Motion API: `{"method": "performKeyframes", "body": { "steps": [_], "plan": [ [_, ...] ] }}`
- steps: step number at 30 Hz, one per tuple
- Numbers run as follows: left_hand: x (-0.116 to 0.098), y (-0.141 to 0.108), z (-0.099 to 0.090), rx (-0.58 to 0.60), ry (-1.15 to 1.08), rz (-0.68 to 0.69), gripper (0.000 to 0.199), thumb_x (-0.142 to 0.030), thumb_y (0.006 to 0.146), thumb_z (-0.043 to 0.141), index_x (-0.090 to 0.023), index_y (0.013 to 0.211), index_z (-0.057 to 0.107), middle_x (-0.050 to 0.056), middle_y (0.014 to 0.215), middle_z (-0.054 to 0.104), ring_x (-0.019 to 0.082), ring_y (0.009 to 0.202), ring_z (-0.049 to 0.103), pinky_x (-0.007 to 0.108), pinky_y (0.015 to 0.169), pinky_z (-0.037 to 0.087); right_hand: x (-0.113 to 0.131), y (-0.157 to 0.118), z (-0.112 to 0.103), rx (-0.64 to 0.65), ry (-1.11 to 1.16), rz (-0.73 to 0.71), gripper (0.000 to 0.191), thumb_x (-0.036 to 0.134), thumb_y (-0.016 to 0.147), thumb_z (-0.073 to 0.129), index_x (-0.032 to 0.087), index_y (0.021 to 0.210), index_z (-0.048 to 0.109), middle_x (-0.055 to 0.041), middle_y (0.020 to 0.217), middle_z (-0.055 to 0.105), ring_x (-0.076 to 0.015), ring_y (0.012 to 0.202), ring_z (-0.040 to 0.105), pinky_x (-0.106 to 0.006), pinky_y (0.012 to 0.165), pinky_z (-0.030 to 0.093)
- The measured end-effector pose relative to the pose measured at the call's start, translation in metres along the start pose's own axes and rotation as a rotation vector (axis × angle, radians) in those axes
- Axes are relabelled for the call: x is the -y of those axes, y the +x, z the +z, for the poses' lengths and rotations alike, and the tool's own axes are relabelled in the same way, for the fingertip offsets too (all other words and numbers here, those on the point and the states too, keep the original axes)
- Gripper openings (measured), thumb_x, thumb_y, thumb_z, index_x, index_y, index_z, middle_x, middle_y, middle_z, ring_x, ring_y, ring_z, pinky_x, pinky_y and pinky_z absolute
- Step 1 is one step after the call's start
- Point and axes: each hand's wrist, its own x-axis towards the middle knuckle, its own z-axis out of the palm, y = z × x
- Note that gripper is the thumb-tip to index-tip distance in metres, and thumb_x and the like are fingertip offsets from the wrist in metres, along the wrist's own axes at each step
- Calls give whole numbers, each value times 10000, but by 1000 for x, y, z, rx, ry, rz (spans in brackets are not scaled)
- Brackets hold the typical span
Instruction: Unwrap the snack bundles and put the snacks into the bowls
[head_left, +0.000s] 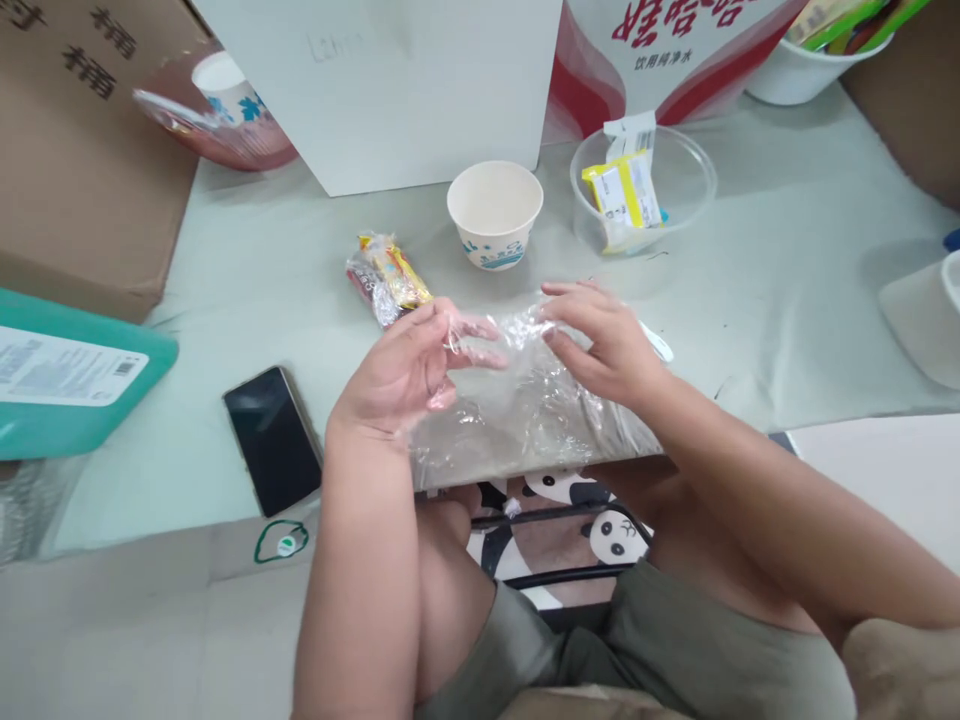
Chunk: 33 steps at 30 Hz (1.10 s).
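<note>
My left hand (409, 368) is over the table's front edge, palm turned partly up, with two fingers stretched to the right and the others bent. Thin clear plastic (517, 335), which looks like a disposable glove, covers its fingers. My right hand (604, 340) pinches the far end of this plastic between thumb and fingers. Beneath both hands lies a crumpled sheet of clear plastic film (510, 415). Just beyond my left hand are small wrapped snacks (386, 275). A white paper bowl (496, 215) with blue print stands upright behind my hands.
A clear plastic bowl (694, 205) holds yellow and white packets. To the left lie a black phone (274, 440) and a green jug (150, 350). White and brown boxes (420, 100) line the back. A white container (919, 320) stands at the right edge.
</note>
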Motion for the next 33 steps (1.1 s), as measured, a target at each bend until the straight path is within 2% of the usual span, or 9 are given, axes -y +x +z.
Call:
{"method": "performKeyframes", "body": {
  "steps": [4, 8, 13, 15, 18, 21, 26, 30, 33],
  "plan": [
    [-3, 11, -8, -258, 61, 96, 261, -294, 784, 813, -195, 727, 578, -1, 679, 690, 98, 479, 641, 128, 313, 294, 23, -14, -31, -81, 49, 172, 237, 396, 942, 600, 273, 770, 708, -8, 696, 704, -205, 718, 684, -428, 889, 549],
    [7, 20, -10, -397, 9, 204, 309, -452, 898, 688, -206, 727, 616, -15, 593, 643, 68, 440, 539, 154, 393, 397, 29, -37, -41, -291, 368, 518, 256, 378, 928, 638, 241, 720, 695, 13, 546, 590, -136, 497, 549, -303, 571, 479],
    [37, 14, 5, -102, 58, 17, 771, -857, 676, 711, -184, 1052, 746, 160, 1157, 769, 323, 1133, 731, 385, 804, 646, 8, -43, -27, -538, 728, 792, 227, 348, 928, 605, 228, 742, 655, 33, 513, 546, -110, 458, 549, -257, 507, 459],
    [46, 11, 12, 20, 104, -58, 813, -798, 583, 830, -180, 1106, 757, 181, 1269, 740, 363, 1224, 694, 417, 869, 643, 5, -44, -24, -494, 720, 813, 233, 393, 942, 604, 227, 790, 663, 20, 554, 602, -120, 501, 599, -259, 529, 499],
    [51, 13, 22, 21, 164, -62, 472, -490, 636, 926, -176, 947, 762, 140, 1158, 780, 299, 1102, 745, 349, 806, 650, 5, -48, -24, -401, 586, 757, 253, 452, 950, 625, 223, 860, 683, 13, 594, 649, -119, 508, 603, -265, 541, 520],
    [46, 22, 27, -211, 147, 5, 151, -225, 707, 796, -182, 747, 657, 43, 800, 764, 172, 726, 746, 221, 551, 575, 0, -53, -29, -404, 459, 709, 216, 415, 958, 632, 223, 879, 694, 40, 537, 593, -96, 448, 509, -255, 521, 484],
    [37, 37, 23, -684, 59, 141, 88, -164, 694, 611, -208, 666, 540, -72, 464, 465, 34, 336, 354, 143, 318, 208, -21, -54, -34, -517, 549, 813, 224, 391, 959, 613, 238, 797, 622, 87, 463, 394, -79, 383, 377, -247, 480, 457],
    [34, 38, 17, -717, 122, 115, 148, -197, 679, 674, -222, 684, 528, -95, 425, 337, 23, 327, 195, 175, 338, 95, -25, -58, -34, -387, 528, 811, 259, 490, 965, 577, 240, 919, 625, 48, 580, 510, -86, 409, 427, -245, 429, 424],
    [36, 34, 14, -648, 228, 109, 142, -227, 645, 676, -226, 686, 539, -92, 411, 341, 34, 334, 216, 196, 346, 97, -24, -63, -30, -173, 339, 645, 420, 522, 931, 609, 236, 1237, 574, -54, 955, 701, -112, 521, 562, -297, 498, 513]
  ]
}}
